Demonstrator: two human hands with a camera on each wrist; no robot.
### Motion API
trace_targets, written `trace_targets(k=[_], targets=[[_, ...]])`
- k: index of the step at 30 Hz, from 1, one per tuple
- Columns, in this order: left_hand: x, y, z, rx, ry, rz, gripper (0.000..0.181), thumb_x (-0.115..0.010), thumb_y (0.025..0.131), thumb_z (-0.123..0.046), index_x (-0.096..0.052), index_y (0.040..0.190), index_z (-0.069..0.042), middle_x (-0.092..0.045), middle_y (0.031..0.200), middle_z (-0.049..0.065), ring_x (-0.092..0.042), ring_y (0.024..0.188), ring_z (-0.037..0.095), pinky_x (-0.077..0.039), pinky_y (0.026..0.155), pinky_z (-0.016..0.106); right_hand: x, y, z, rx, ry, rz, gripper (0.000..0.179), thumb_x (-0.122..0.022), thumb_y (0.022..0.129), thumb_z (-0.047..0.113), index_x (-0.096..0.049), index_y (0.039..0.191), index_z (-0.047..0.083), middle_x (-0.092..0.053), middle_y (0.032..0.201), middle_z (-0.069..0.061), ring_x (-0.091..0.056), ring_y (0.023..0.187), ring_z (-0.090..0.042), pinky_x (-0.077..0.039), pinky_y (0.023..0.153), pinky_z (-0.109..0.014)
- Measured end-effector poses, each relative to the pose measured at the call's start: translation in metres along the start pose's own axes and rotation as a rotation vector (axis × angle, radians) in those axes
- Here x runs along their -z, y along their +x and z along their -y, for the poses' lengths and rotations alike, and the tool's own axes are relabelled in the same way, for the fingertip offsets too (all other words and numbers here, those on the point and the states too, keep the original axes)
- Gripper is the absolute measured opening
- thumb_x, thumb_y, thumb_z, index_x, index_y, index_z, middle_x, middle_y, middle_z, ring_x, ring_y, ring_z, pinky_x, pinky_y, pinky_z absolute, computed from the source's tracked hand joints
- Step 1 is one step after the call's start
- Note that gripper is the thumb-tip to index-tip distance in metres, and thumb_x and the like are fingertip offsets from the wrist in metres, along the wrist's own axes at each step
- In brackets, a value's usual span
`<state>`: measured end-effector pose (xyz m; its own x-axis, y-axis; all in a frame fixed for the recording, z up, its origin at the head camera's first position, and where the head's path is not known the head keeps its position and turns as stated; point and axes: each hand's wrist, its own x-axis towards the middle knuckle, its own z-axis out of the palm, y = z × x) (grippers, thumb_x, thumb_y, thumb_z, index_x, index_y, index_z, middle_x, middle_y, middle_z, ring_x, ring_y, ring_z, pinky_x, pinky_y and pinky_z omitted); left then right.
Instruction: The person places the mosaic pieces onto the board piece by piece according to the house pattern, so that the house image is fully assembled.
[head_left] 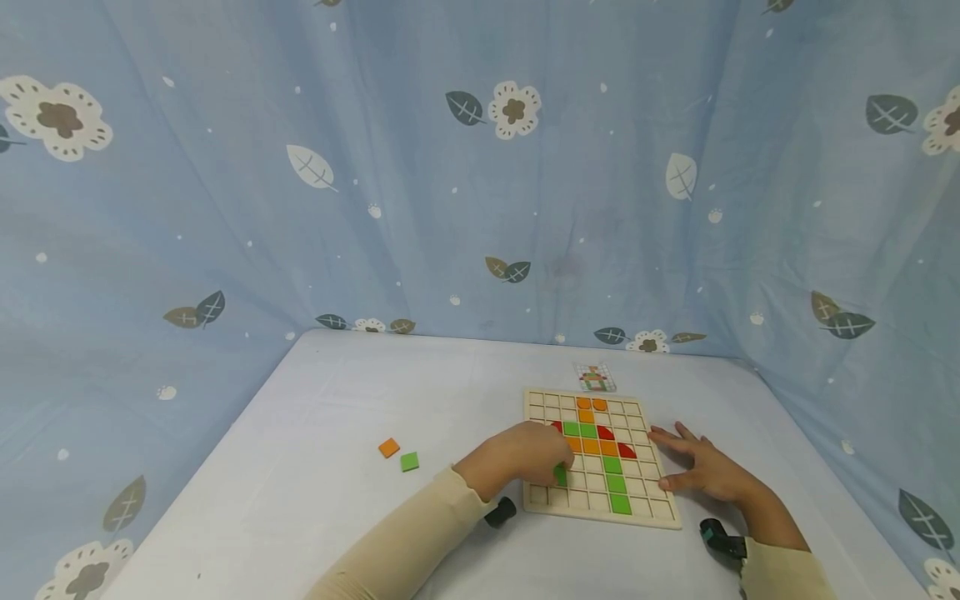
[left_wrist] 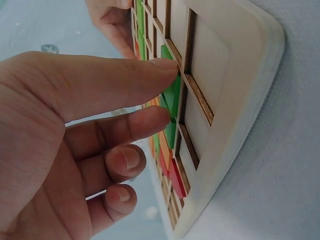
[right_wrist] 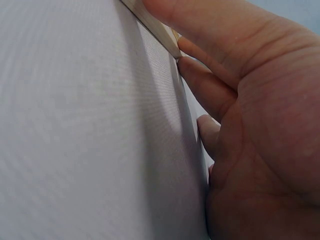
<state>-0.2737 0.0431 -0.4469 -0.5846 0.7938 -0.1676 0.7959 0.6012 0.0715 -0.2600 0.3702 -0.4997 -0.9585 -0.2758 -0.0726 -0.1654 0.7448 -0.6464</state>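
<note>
My left hand (head_left: 538,454) is over the left part of a wooden grid board (head_left: 652,522). Its thumb and index finger pinch a green square tile (left_wrist: 172,95) at one of the cells; the other fingers curl loosely. On the board, green, orange and red pieces form a figure, with two orange round pieces (head_left: 592,404) at its top. Red quarter-round pieces (head_left: 626,451) mark its sides, and a column of green squares (head_left: 616,484) runs down the right. With fingers spread, my right hand (head_left: 708,468) rests on the table, thumb and fingertips against the board's right edge.
A small pattern card (head_left: 595,377) lies behind the board, showing a coloured figure on a grid. To the left are a loose orange square (head_left: 388,447) and a loose green square (head_left: 409,462) on the white table (head_left: 300,500). A patterned blue curtain (head_left: 420,208) encloses the table.
</note>
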Motion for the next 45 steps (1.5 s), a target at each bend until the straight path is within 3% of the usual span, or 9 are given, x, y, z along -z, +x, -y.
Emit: trace_targets(k=[14, 22, 30, 36, 45], targets=[[-0.001, -0.001, 0.001, 0.008, -0.017, -0.004, 0.01, -0.078, 0.083, -0.024, -0.07, 0.084, -0.027, -0.056, 0.073, -0.014, -0.047, 0.067, 0.008, -0.041, 0.064, 0.024, -0.001, 0.002, 0.0, -0.031, -0.014, 0.008, 0.092, -0.088, 0.065, 0.036, -0.049, 0.141, 0.004, -0.028, 0.151, -0.027, 0.001, 0.14, -0.053, 0.008, 0.103, -0.07], [0.003, -0.007, 0.008, 0.046, -0.031, -0.001, 0.015, -0.078, 0.082, -0.022, -0.073, 0.094, -0.029, -0.057, 0.079, -0.016, -0.049, 0.074, 0.008, -0.043, 0.07, 0.024, 0.002, 0.0, 0.001, -0.027, -0.014, 0.021, 0.091, -0.087, 0.067, 0.034, -0.048, 0.142, 0.003, -0.026, 0.151, -0.028, 0.002, 0.139, -0.054, 0.008, 0.102, -0.071], [0.008, -0.02, 0.015, 0.057, -0.02, -0.003, 0.022, -0.078, 0.083, -0.023, -0.076, 0.105, -0.028, -0.065, 0.098, -0.017, -0.056, 0.085, 0.003, -0.047, 0.084, 0.024, 0.002, -0.001, -0.002, 0.017, 0.003, 0.009, 0.087, -0.086, 0.069, 0.031, -0.049, 0.141, 0.001, -0.028, 0.15, -0.029, 0.001, 0.138, -0.056, 0.009, 0.102, -0.071], [0.009, -0.032, 0.023, 0.083, -0.024, -0.011, 0.024, -0.077, 0.083, -0.017, -0.076, 0.106, -0.025, -0.067, 0.099, -0.016, -0.056, 0.08, 0.003, -0.048, 0.078, 0.024, 0.001, -0.001, 0.0, 0.017, -0.001, 0.008, 0.087, -0.086, 0.068, 0.032, -0.049, 0.141, 0.002, -0.029, 0.15, -0.029, 0.001, 0.138, -0.056, 0.009, 0.102, -0.071], [0.013, -0.05, 0.032, 0.104, -0.009, -0.024, 0.027, -0.077, 0.082, -0.016, -0.076, 0.109, -0.024, -0.068, 0.103, -0.015, -0.058, 0.085, 0.003, -0.049, 0.08, 0.025, 0.0, -0.002, 0.001, -0.02, -0.023, 0.011, 0.089, -0.087, 0.067, 0.034, -0.048, 0.142, 0.003, -0.025, 0.15, -0.031, 0.001, 0.138, -0.056, 0.008, 0.102, -0.071]])
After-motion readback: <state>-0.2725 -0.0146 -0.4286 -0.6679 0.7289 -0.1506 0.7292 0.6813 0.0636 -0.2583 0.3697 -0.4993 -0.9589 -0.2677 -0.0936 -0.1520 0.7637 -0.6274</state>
